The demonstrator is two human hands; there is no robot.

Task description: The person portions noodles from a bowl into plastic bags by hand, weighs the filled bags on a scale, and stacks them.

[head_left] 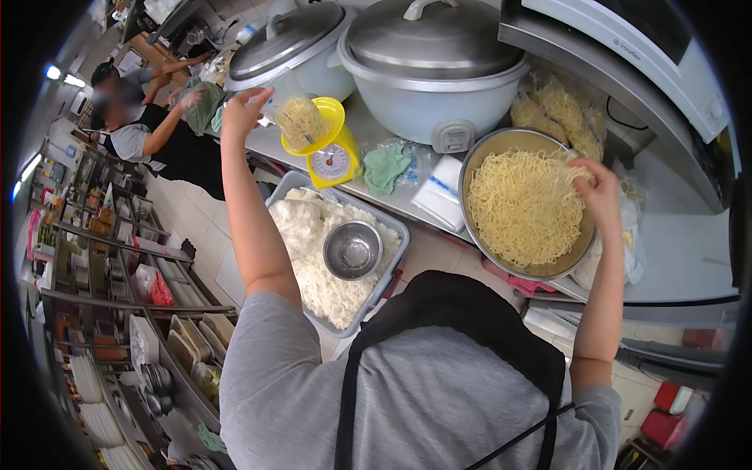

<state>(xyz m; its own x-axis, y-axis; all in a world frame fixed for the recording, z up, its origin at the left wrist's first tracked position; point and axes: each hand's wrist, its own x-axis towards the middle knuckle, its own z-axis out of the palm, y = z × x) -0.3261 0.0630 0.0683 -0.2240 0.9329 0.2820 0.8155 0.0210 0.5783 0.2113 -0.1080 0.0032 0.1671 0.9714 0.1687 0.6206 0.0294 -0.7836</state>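
Note:
My left hand (pixel 244 113) pinches the top edge of a clear plastic bag of noodles (pixel 301 124). The bag rests on the yellow pan of a dial kitchen scale (pixel 333 166). At the right, my right hand (pixel 599 194) has its fingers closed on some noodles at the rim of a large metal bowl (pixel 468 205). Yellow noodles (pixel 525 207) fill much of this bowl. Between scale and bowl lie a green cloth (pixel 385 168) and a stack of plastic bags (pixel 441 192).
Below the counter, a grey tub (pixel 401 249) holds cooked rice (pixel 337 301) and a small metal bowl (pixel 353 251). Two large lidded rice cookers (pixel 431 102) stand behind. Filled noodle bags (pixel 560 113) sit at the right. Co-workers (pixel 149 125) stand at the far left.

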